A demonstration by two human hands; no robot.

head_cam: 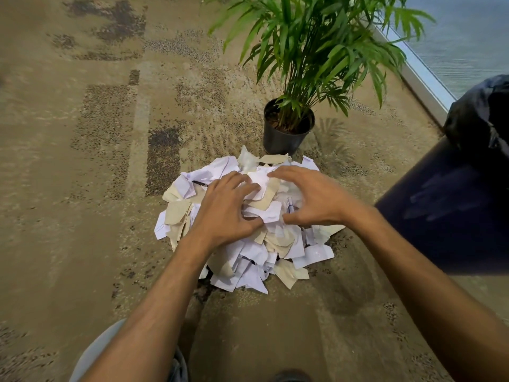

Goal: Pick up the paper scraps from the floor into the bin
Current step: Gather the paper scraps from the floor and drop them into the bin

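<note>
A heap of white and beige paper scraps (248,255) lies on the carpet in the middle of the view. My left hand (225,208) lies on top of the heap's left half, fingers spread and bent down into the scraps. My right hand (311,197) is on the right half, fingers arched over the paper and thumb tucked against a white scrap. Some scraps sit bunched between the two hands. The dark bin (451,210) with a black liner stands at the right, close to my right forearm.
A potted palm in a black pot (286,133) stands just behind the heap, its leaves spreading overhead. A window sill and glass (424,75) run along the far right. Patterned brown carpet (96,188) stretches to the left. My knee (104,351) shows at the bottom.
</note>
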